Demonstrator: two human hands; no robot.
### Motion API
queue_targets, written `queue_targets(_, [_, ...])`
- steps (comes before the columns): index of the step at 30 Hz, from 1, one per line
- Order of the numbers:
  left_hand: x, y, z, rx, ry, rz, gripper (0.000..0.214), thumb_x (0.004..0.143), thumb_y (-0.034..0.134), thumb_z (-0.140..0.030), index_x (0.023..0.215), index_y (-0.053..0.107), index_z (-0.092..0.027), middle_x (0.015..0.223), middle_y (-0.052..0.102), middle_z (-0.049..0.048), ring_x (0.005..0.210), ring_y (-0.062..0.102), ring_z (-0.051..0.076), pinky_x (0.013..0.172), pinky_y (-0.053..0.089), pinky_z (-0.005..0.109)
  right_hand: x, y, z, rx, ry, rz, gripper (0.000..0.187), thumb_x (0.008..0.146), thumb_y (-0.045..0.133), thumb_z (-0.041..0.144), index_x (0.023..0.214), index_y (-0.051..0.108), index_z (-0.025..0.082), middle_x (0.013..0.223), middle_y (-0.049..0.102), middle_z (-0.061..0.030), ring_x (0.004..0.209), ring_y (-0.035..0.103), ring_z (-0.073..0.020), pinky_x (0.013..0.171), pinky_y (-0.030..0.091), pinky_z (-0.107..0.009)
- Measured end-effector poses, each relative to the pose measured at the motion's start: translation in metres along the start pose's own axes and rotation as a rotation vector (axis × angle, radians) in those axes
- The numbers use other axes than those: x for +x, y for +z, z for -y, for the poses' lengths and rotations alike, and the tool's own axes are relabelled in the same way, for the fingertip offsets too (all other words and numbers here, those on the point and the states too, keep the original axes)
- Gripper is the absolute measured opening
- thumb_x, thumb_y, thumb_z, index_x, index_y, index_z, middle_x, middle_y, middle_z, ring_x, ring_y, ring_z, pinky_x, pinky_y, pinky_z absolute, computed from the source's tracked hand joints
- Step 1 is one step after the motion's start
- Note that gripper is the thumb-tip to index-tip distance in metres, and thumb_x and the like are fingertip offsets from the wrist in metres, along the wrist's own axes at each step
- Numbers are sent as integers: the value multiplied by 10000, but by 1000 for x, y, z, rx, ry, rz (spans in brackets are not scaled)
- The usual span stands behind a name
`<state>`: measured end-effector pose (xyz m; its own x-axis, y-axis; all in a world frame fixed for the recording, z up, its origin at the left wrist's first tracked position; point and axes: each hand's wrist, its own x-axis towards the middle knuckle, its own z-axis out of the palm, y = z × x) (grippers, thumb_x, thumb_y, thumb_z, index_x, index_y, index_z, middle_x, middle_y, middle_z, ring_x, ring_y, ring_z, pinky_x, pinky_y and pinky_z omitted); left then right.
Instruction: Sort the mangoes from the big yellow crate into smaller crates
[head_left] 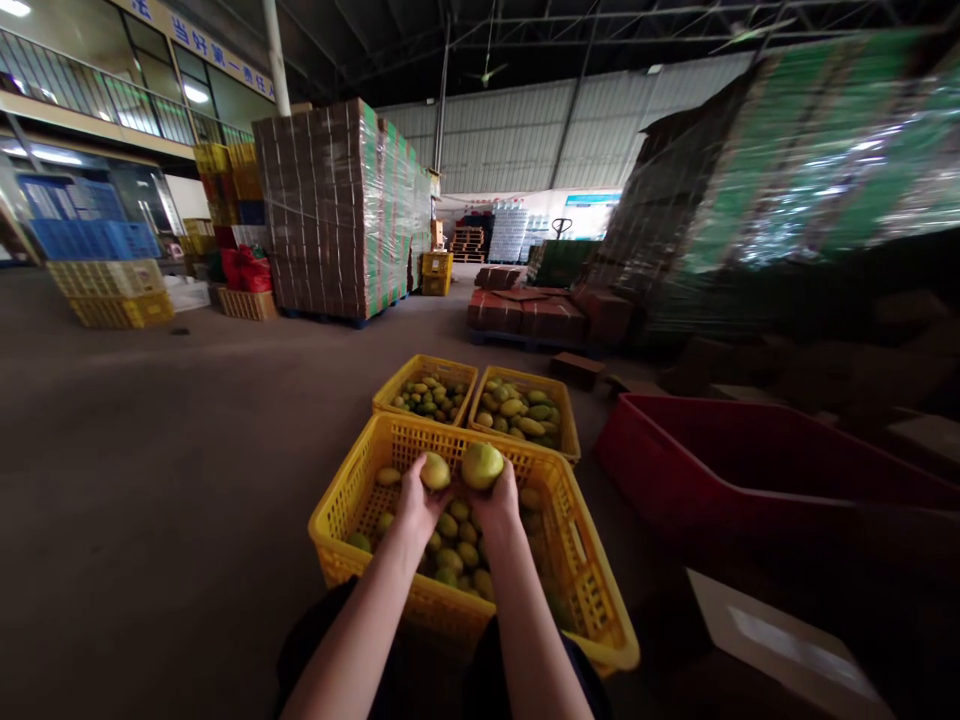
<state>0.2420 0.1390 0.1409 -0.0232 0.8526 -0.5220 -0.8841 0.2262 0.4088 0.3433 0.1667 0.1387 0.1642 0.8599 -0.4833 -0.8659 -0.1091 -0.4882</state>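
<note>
My left hand is closed around a yellow-green mango. Close beside it, my right hand grips a larger, greener mango. Both fruits are held up over a large yellow plastic crate with slotted walls. Several more mangoes lie loose on the crate's bottom, partly hidden by my forearms. Just beyond stand two more yellow crates: the left crate holds small green and yellow mangoes, and the right crate holds larger mangoes.
To the right sits a deep red tub, with a cardboard box nearer me. Flattened brown cartons lie on a pallet ahead. Wrapped carton stacks rise behind. Stacked blue and yellow crates stand far left on the concrete floor.
</note>
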Motion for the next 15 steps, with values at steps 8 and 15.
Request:
queue_targets(8, [0,3,2,-45,31,37,223,859,610,-376,826,570,-159,719,618,36,564,592,130,480,508,220,-2,-1,6,54,38,-31,193,842,419,335,776,565,227,542,610,37,476,598,-170,527,538,-324])
queue_targets(15, [4,-3,-2,-77,68,-29,197,933,463,-289,798,567,-191,687,613,16,594,592,144,554,511,249,8,-5,4,58,7,-137,203,810,382,213,820,584,225,542,603,23,432,572,-176,499,526,-338])
